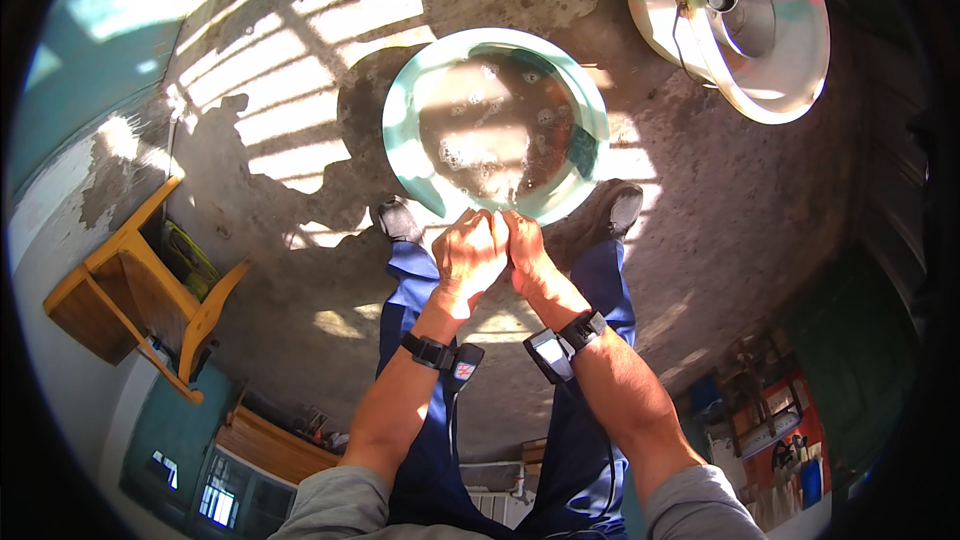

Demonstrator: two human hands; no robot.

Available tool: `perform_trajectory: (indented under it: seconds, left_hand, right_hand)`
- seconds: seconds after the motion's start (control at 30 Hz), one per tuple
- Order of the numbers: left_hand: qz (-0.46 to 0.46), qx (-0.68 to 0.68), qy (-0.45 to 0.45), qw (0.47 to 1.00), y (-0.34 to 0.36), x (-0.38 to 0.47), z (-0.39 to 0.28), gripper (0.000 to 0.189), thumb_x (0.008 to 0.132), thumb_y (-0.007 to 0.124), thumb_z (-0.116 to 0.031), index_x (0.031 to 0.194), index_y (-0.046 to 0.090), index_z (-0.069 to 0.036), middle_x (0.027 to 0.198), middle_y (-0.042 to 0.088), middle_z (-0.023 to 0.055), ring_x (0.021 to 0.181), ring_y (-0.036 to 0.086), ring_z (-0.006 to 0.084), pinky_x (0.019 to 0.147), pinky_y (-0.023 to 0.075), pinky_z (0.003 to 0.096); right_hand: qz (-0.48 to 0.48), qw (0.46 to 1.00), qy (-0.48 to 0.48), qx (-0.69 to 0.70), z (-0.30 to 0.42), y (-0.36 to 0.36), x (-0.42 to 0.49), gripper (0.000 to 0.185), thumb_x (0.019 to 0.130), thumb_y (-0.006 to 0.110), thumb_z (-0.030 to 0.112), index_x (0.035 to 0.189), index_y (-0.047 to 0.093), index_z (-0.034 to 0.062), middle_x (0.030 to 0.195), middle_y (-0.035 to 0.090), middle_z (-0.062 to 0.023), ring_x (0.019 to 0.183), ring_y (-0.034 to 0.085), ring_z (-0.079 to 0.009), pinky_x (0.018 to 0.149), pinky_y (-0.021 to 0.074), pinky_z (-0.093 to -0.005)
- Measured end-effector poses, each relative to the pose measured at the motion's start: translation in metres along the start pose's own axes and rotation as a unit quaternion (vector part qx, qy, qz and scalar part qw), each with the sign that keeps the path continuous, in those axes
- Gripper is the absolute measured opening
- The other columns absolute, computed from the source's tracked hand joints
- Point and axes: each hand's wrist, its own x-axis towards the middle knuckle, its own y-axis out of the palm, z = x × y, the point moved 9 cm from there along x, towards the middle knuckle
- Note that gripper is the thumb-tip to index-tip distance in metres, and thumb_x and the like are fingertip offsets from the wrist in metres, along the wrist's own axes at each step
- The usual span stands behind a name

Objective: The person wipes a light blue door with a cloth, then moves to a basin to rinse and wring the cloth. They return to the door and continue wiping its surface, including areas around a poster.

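Note:
My left hand [471, 253] and my right hand [531, 249] are side by side, fingers curled, at the near rim of a pale green plastic basin [409, 82]. Their knuckles point to the basin, and the two hands seem to touch. Whether something is gripped between them is hidden by the fingers. Murky, sudsy water [487, 120] with patches of foam fills the basin's bottom. Each wrist wears a black strap with a small device, the left one [465, 366] and the right one [551, 354].
A large pale bucket [652, 7] with a wire handle, holding a metal vessel [750, 15], is at the upper right. A wooden chair [161, 277] stands by the left wall. My shoes [399, 221] flank the basin on a sunlit, partly wet concrete floor [720, 240].

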Motion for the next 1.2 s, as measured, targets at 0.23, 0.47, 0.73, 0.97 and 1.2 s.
perform_trajectory:
  seconds: [0.23,0.47,0.73,0.97,1.2]
  left_hand:
    - [0.153,-0.36,-0.426,0.816,0.08,-0.051,0.091,0.015,0.096,0.062,-0.012,0.084,0.063,-0.004,0.074,0.061,0.0019,0.066,0.061,0.0117,0.056,0.0494,0.0308]
    - [-0.058,-0.304,-0.448,0.839,0.055,-0.071,0.221,0.047,0.084,0.069,-0.02,0.123,0.059,0.004,0.11,0.07,0.0132,0.095,0.067,0.0213,0.084,0.0529,0.0332]
    - [0.087,-0.132,-0.414,0.896,0.084,-0.04,0.245,0.049,0.078,0.077,-0.038,0.107,0.069,0.001,0.1,0.075,0.0201,0.096,0.072,0.0351,0.087,0.0539,0.042]
    - [0.032,-0.175,-0.351,0.919,0.064,-0.024,0.225,0.041,0.078,0.076,-0.03,0.104,0.069,0.001,0.098,0.074,0.0212,0.093,0.072,0.038,0.087,0.0541,0.0437]
    - [0.0,-0.177,-0.29,0.94,0.038,-0.022,0.206,0.031,0.08,0.078,-0.019,0.102,0.067,0.0,0.083,0.069,0.0152,0.072,0.066,0.0297,0.07,0.0528,0.0402]
  right_hand:
    - [0.094,0.956,-0.053,-0.273,0.039,0.004,-0.003,0.046,0.104,0.057,0.048,0.108,0.067,0.0032,0.092,0.065,-0.0036,0.086,0.057,-0.0121,0.076,0.048,-0.0298]
    - [-0.256,0.835,-0.349,-0.339,0.15,-0.1,0.007,0.048,0.09,0.078,0.023,0.128,0.059,0.0005,0.106,0.067,-0.0141,0.09,0.066,-0.0202,0.084,0.0532,-0.0358]
    - [-0.222,0.767,-0.164,-0.579,0.135,-0.129,0.093,0.07,0.082,0.074,0.048,0.129,0.06,-0.002,0.109,0.071,-0.0283,0.102,0.071,-0.0414,0.09,0.0556,-0.0438]
    - [-0.251,0.731,-0.222,-0.594,0.141,-0.128,0.076,0.064,0.081,0.077,0.044,0.127,0.063,0.0016,0.107,0.072,-0.0246,0.095,0.071,-0.0404,0.087,0.0563,-0.0449]
    - [-0.262,0.741,-0.299,-0.541,0.13,-0.141,0.047,0.063,0.078,0.079,0.043,0.12,0.065,-0.0006,0.1,0.072,-0.0239,0.086,0.07,-0.0407,0.082,0.0559,-0.0456]
